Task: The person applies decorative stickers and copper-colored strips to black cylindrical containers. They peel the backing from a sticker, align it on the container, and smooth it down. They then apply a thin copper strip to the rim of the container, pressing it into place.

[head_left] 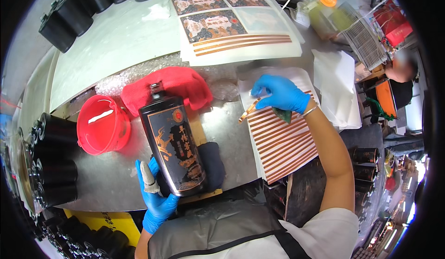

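Observation:
A black square-shouldered bottle [172,150] with gold decoration lies tilted, its neck away from me, on a dark cloth [214,166]. Around its lower left corner my left hand [157,196] is closed, in a blue glove with a pale wrap on one finger. My right hand [282,94], also gloved in blue, pinches a thin copper-gold strip [249,110] between fingertips and thumb. Something dark green [282,115] shows under that palm; its kind is not clear. Below the right hand is a white sheet [257,154] bearing several parallel copper-gold strips.
A red bucket [104,124] with liquid stands left of the bottle, beside a red cloth [194,87]. Farther back lies a sheet of printed labels [213,25]. Black bottles [58,32] line the left and back edges. White paper [333,83] lies right; a person [401,71] sits beyond.

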`<action>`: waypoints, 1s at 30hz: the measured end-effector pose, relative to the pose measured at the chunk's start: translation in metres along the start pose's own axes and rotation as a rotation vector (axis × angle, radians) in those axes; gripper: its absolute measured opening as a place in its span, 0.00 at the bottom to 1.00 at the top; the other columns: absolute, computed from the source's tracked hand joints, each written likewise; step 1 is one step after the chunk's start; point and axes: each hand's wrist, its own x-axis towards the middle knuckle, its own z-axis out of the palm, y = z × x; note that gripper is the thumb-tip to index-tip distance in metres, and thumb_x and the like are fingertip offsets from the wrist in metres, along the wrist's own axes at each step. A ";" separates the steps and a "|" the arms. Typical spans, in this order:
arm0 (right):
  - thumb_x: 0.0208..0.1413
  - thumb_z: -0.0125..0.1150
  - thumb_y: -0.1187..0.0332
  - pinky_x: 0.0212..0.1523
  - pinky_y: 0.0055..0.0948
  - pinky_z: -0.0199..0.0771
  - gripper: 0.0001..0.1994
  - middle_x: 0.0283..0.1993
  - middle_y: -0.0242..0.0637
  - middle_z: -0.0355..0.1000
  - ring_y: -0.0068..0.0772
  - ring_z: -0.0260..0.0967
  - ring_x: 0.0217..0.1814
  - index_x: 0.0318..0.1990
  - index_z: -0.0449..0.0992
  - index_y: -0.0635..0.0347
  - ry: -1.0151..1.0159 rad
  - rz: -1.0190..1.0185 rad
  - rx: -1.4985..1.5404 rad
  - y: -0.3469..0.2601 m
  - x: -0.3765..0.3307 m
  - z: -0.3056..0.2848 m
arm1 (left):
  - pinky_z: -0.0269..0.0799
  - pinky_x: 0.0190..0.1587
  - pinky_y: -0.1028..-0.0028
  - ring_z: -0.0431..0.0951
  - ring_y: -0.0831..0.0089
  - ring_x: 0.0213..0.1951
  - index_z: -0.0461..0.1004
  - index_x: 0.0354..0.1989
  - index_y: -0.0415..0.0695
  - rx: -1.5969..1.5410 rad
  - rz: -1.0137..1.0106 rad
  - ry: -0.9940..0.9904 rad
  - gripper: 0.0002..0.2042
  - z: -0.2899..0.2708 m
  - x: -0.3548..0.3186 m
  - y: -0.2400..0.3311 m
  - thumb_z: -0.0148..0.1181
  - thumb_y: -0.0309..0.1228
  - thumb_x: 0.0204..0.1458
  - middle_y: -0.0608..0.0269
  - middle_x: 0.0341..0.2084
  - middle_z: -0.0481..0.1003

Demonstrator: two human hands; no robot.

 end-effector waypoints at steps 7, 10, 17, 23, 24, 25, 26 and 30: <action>0.44 0.65 0.63 0.37 0.29 0.68 0.09 0.30 0.35 0.70 0.30 0.70 0.33 0.31 0.76 0.56 -0.047 0.074 -0.048 0.003 -0.001 0.003 | 0.27 0.66 0.59 0.58 0.58 0.62 0.34 0.68 0.41 0.029 0.022 0.014 0.50 -0.001 -0.005 -0.003 0.67 0.31 0.42 0.49 0.58 0.61; 0.47 0.64 0.65 0.37 0.25 0.68 0.08 0.30 0.31 0.70 0.23 0.68 0.33 0.31 0.75 0.58 -0.003 0.044 0.306 -0.013 -0.005 0.000 | 0.36 0.66 0.58 0.58 0.57 0.62 0.33 0.68 0.44 -0.002 0.028 0.012 0.52 0.000 -0.002 0.010 0.69 0.31 0.40 0.49 0.60 0.58; 0.53 0.60 0.66 0.36 0.19 0.68 0.08 0.30 0.31 0.71 0.18 0.66 0.32 0.32 0.74 0.61 -0.151 0.174 0.906 -0.101 -0.024 -0.024 | 0.54 0.62 0.61 0.55 0.55 0.63 0.32 0.67 0.44 -0.159 0.106 -0.053 0.55 -0.005 0.056 0.093 0.72 0.27 0.36 0.47 0.61 0.53; 0.52 0.60 0.71 0.39 0.21 0.71 0.07 0.32 0.32 0.71 0.21 0.69 0.35 0.35 0.73 0.63 -0.220 0.123 1.035 -0.153 -0.032 -0.019 | 0.56 0.61 0.61 0.56 0.57 0.62 0.30 0.67 0.43 -0.313 -0.127 -0.288 0.51 0.027 0.101 0.123 0.66 0.24 0.44 0.45 0.61 0.54; 0.52 0.60 0.71 0.39 0.21 0.71 0.07 0.33 0.32 0.71 0.21 0.69 0.36 0.36 0.73 0.64 -0.235 0.110 1.085 -0.157 -0.035 -0.019 | 0.61 0.58 0.64 0.62 0.59 0.59 0.29 0.67 0.44 -0.347 -0.199 -0.239 0.50 0.028 0.096 0.123 0.65 0.22 0.45 0.46 0.58 0.58; 0.52 0.60 0.72 0.39 0.21 0.71 0.07 0.34 0.32 0.72 0.21 0.69 0.37 0.37 0.73 0.64 -0.252 0.097 1.136 -0.160 -0.037 -0.018 | 0.64 0.55 0.66 0.64 0.61 0.57 0.30 0.67 0.43 -0.460 -0.317 -0.257 0.49 0.023 0.095 0.127 0.64 0.22 0.45 0.47 0.56 0.60; 0.53 0.60 0.73 0.41 0.21 0.71 0.07 0.35 0.33 0.72 0.22 0.70 0.38 0.38 0.74 0.64 -0.257 0.087 1.135 -0.163 -0.037 -0.017 | 0.67 0.52 0.69 0.66 0.62 0.54 0.30 0.67 0.42 -0.573 -0.436 -0.271 0.49 0.016 0.095 0.131 0.64 0.21 0.45 0.47 0.54 0.62; 0.53 0.59 0.74 0.45 0.21 0.70 0.06 0.36 0.33 0.73 0.21 0.70 0.39 0.38 0.74 0.65 -0.230 0.020 1.075 -0.173 -0.035 -0.008 | 0.72 0.45 0.73 0.73 0.69 0.45 0.31 0.68 0.44 -0.712 -0.401 -0.163 0.47 0.016 0.087 0.124 0.61 0.18 0.45 0.52 0.47 0.68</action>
